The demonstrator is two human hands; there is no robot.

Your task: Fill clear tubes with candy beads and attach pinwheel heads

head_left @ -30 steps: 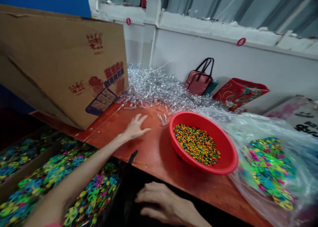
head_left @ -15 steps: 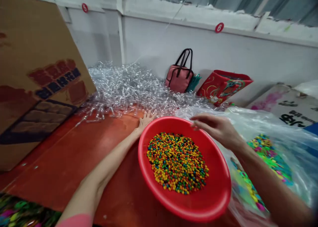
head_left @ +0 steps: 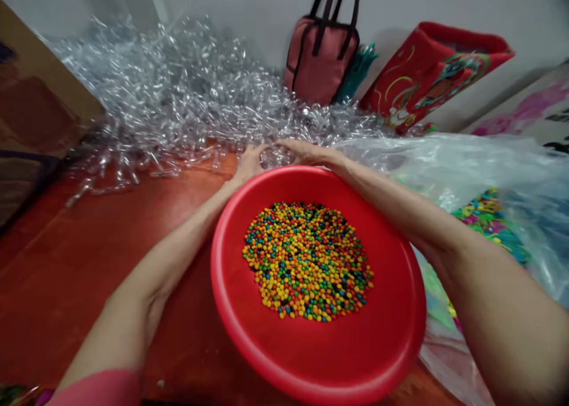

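A red plastic basin (head_left: pixel 231 317) stands on the red-orange tabletop, with a layer of small round multicoloured candies (head_left: pixel 306 264) in it. Beyond its far rim lies a heap of clear plastic tubes (head_left: pixel 191 92). My left hand (head_left: pixel 250 162) is at the heap's near edge, just past the basin's upper left rim, its fingers stretched forward. Reaching over the basin's right side, my right hand (head_left: pixel 306 152) points its extended fingers left towards the left hand. A few tubes show between the two hands. Neither hand visibly grips anything; some fingertips are hard to make out.
A cardboard box (head_left: pixel 40 109) stands at the left. Against the wall are a pink bag (head_left: pixel 322 59) with dark handles and a red patterned bag (head_left: pixel 427 80). To the right, clear plastic sheeting (head_left: pixel 448 163) lies with bright coloured pieces (head_left: pixel 493 222) in it.
My right hand has moved left and forward past the basin's far rim, close to my left hand. The view has moved closer and tilted down, so the heap appears larger.
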